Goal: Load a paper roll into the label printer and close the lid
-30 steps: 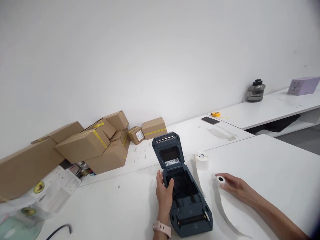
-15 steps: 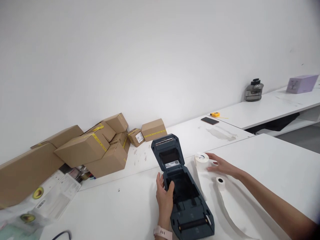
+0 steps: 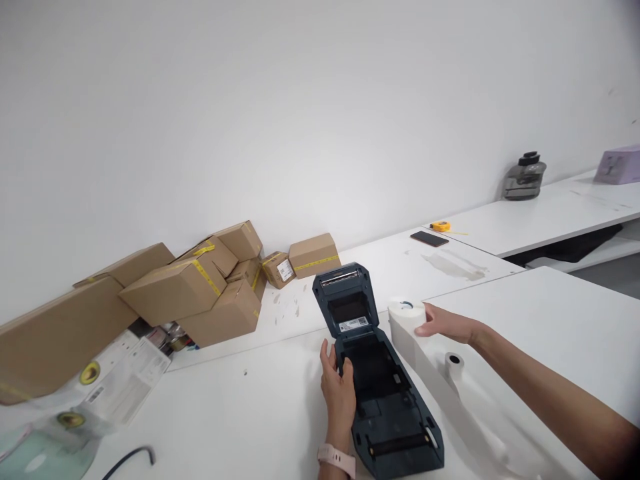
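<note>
Lower right, a big roll [image 3: 404, 325] is pinched by the right hand [image 3: 447, 323], some fingers hidden. A machine [image 3: 385, 410] is pinched by the left hand [image 3: 339, 392].

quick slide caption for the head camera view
Left hand holding an open printer, right hand holding a large paper roll, a smaller roll on the white table.

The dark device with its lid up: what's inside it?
Inside the device are a dark hollow and, at its near end, a roller. The left hand covers part of its left edge, hiding that bit.
</note>
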